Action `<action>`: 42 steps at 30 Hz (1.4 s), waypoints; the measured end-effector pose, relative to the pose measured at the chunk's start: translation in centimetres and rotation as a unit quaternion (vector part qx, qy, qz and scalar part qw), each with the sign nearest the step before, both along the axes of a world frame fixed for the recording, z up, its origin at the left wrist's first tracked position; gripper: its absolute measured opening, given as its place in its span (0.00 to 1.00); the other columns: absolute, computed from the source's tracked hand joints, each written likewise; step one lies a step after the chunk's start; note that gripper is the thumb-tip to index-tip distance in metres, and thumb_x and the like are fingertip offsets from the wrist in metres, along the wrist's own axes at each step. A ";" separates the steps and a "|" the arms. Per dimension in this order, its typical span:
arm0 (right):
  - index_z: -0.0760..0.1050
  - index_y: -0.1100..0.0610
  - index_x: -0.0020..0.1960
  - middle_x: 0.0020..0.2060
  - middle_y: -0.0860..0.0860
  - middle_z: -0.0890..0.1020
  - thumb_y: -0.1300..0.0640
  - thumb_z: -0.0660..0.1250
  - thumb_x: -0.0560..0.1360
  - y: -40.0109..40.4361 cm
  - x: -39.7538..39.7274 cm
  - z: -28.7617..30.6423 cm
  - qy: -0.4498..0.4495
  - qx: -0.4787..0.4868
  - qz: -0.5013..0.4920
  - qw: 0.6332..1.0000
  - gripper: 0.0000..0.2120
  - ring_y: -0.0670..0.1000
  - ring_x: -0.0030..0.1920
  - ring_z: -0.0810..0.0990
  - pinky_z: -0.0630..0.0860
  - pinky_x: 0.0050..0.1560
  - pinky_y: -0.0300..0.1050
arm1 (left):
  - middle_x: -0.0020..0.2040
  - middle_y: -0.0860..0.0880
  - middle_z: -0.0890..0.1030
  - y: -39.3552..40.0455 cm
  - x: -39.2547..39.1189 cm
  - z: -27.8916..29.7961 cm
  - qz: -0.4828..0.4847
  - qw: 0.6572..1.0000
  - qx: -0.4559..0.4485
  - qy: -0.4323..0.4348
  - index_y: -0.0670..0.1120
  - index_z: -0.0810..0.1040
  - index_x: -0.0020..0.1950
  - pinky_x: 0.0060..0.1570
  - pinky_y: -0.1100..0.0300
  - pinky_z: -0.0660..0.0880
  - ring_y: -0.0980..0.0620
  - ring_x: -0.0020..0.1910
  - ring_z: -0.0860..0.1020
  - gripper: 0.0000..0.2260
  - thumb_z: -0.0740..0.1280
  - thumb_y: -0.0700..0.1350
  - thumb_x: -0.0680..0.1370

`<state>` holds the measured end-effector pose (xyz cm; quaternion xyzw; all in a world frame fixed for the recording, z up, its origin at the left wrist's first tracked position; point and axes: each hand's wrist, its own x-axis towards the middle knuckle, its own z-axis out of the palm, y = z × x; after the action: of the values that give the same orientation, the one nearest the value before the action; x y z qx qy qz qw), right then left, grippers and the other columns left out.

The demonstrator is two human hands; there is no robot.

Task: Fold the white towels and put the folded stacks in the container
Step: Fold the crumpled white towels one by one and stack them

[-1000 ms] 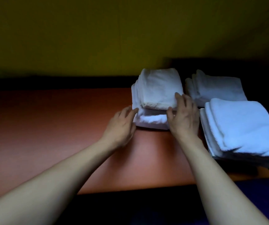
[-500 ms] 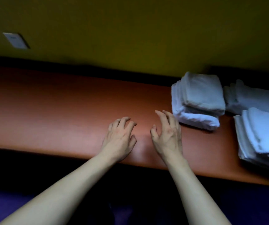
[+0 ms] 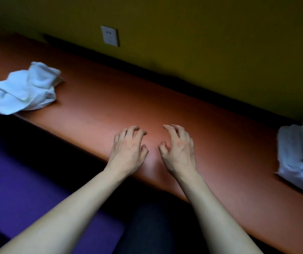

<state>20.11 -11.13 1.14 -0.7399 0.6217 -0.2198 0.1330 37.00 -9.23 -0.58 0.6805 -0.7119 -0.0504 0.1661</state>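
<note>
A crumpled, unfolded white towel (image 3: pixel 21 88) lies at the far left end of the orange-brown table (image 3: pixel 95 107). A folded stack of white towels (image 3: pixel 300 154) sits at the right edge of the view, partly cut off. My left hand (image 3: pixel 128 151) and my right hand (image 3: pixel 179 149) hover side by side over the bare middle of the table, near its front edge. Both hold nothing, with fingers spread and slightly curled. No container is in view.
A yellow-green wall runs behind the table, with a white wall socket (image 3: pixel 110 35) on it. A purple surface (image 3: pixel 28 180) lies below the table's front edge on the left.
My hands have let go of the folded stack and pulled back to the table's middle. The view has swung left, bringing the crumpled towel in and pushing the stacks to the right edge.
</note>
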 end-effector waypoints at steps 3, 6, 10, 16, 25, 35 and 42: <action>0.71 0.51 0.72 0.67 0.54 0.73 0.54 0.65 0.74 -1.9 5.4 -1.3 0.004 0.018 0.038 0.999 0.26 0.56 0.66 0.71 0.65 0.68 0.54 | 0.64 0.46 0.75 -0.6 5.2 -1.4 0.037 0.999 -0.004 -0.013 0.49 0.75 0.64 0.60 0.47 0.69 0.43 0.59 0.74 0.20 0.62 0.52 0.74; 0.70 0.51 0.73 0.68 0.55 0.72 0.54 0.65 0.74 -4.2 10.2 -2.3 0.013 0.039 0.072 0.997 0.27 0.57 0.67 0.71 0.64 0.69 0.54 | 0.64 0.46 0.75 -1.4 9.9 -2.2 0.069 0.997 0.003 -0.023 0.49 0.75 0.64 0.60 0.47 0.70 0.42 0.59 0.74 0.20 0.61 0.52 0.73; 0.64 0.49 0.76 0.71 0.54 0.68 0.52 0.64 0.76 -6.8 15.1 -3.4 0.049 0.073 0.118 0.989 0.28 0.56 0.70 0.67 0.61 0.71 0.55 | 0.63 0.45 0.76 -2.5 16.0 -3.1 0.108 0.993 0.009 -0.038 0.49 0.75 0.64 0.60 0.47 0.71 0.42 0.58 0.75 0.23 0.57 0.54 0.72; 0.48 0.41 0.80 0.81 0.49 0.51 0.34 0.53 0.79 -8.6 17.1 -7.0 0.135 0.123 0.168 0.969 0.33 0.52 0.81 0.47 0.42 0.78 0.57 | 0.69 0.38 0.73 -7.5 26.9 -3.9 0.216 0.967 -0.017 -0.133 0.46 0.73 0.70 0.62 0.43 0.70 0.35 0.63 0.73 0.29 0.63 0.51 0.69; 0.40 0.39 0.80 0.81 0.46 0.42 0.33 0.50 0.80 -9.0 16.7 -7.5 0.150 0.148 0.177 0.961 0.34 0.49 0.80 0.38 0.37 0.78 0.55 | 0.81 0.42 0.49 -13.0 36.2 -2.3 0.385 0.917 0.096 -0.029 0.57 0.52 0.80 0.68 0.36 0.64 0.36 0.78 0.51 0.37 0.70 0.48 0.77; 0.42 0.39 0.80 0.81 0.46 0.42 0.35 0.54 0.79 -9.4 16.5 -7.1 0.137 0.182 0.188 0.955 0.35 0.48 0.80 0.38 0.35 0.78 0.55 | 0.54 0.36 0.76 -11.5 33.5 -4.7 0.203 0.977 0.016 -0.066 0.43 0.73 0.56 0.51 0.39 0.71 0.34 0.53 0.72 0.07 0.65 0.42 0.79; 0.52 0.46 0.81 0.81 0.48 0.51 0.44 0.63 0.78 -8.4 14.0 -5.5 0.092 0.207 0.219 0.949 0.35 0.48 0.81 0.48 0.41 0.79 0.48 | 0.50 0.40 0.79 -5.9 22.5 -4.9 0.077 0.996 -0.038 0.006 0.43 0.77 0.56 0.48 0.41 0.76 0.37 0.48 0.74 0.14 0.68 0.32 0.72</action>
<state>34.11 -19.49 -4.34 -0.8309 0.4860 0.0178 0.2704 59.55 -15.14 -5.46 0.7261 -0.6577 -0.0143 0.1998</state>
